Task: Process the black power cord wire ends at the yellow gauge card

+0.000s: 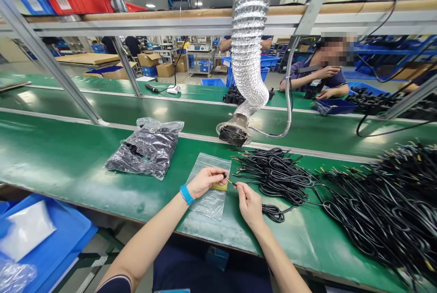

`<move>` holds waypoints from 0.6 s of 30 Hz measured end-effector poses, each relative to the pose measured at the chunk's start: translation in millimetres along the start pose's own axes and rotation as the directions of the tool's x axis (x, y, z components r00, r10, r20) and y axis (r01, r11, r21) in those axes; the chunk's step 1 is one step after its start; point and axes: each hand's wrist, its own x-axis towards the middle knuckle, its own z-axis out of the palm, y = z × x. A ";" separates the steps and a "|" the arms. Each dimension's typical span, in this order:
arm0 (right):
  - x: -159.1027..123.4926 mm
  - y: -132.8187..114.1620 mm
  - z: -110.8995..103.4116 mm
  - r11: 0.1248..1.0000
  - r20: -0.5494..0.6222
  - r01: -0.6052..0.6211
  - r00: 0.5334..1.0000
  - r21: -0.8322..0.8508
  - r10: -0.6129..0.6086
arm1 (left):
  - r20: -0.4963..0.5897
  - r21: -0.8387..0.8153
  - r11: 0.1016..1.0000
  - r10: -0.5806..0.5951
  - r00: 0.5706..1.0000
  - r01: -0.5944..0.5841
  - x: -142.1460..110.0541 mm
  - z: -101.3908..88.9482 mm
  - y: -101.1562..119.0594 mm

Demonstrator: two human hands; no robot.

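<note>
My left hand (207, 181), with a blue band at the wrist, pinches a small black part (224, 175) between thumb and fingertips. Opposite it, my right hand (250, 203) grips a black cable (235, 184) close to its stripped end, where thin coloured wires point at the black part. Whether the wires touch the part is too small to tell. The coiled rest of this cable (274, 212) lies on the bench beside my right hand. Beneath my left hand is a clear zip bag (208, 206) with something yellow in it.
A plastic bag of black parts (146, 149) lies at left. Bundled black cables (273, 174) and a larger cable pile (385, 211) fill the right. A silver duct (251, 42) hangs ahead, its fan inlet (234, 134) low over the bench. Across the line sits a co-worker (314, 74).
</note>
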 end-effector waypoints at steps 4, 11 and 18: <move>-0.3 0.9 0.7 1.000 0.026 -0.028 0.999 -0.002 0.028 | 0.019 -0.006 1.000 -0.029 0.999 0.029 -4.7 2.5 0.4; 0.3 -0.7 -1.0 0.999 0.048 -0.034 0.998 -0.022 0.035 | 0.031 -0.016 0.999 -0.044 0.999 0.045 -5.5 2.4 -0.8; 0.4 -0.3 -1.8 1.000 0.093 0.001 0.996 -0.018 0.001 | -0.001 0.007 0.999 -0.044 0.999 0.044 -5.2 0.3 -1.3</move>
